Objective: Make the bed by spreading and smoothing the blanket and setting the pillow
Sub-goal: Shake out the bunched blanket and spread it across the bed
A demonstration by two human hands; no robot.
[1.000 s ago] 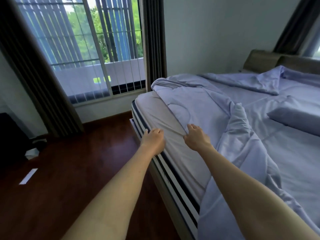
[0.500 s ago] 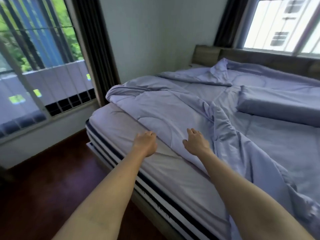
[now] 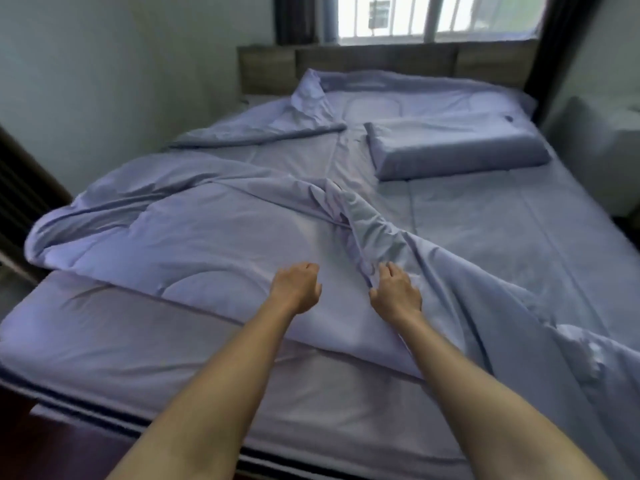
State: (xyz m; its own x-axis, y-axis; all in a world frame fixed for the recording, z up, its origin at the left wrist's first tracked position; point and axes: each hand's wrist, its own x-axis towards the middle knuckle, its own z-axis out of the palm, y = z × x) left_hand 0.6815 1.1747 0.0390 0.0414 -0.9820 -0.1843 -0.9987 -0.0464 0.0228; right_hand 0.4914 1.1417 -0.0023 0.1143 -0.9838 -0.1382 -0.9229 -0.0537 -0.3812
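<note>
Blanket [image 3: 194, 230] lying bunched on near half of bed [image 3: 104, 341]. Left hand [image 3: 296, 287] curling on it (grip cannot be told); right hand [image 3: 394, 294] resting slack on its ridge. Lopsided pulling risking worse bunching.

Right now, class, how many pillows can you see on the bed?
1. The pillow lies toward the right of the view, just short of the headboard. Others may be hidden under the rumpled blanket.

The blanket [image 3: 194, 230] lies on the bed [image 3: 138, 348], before and left of the pillow [image 3: 457, 147].
</note>
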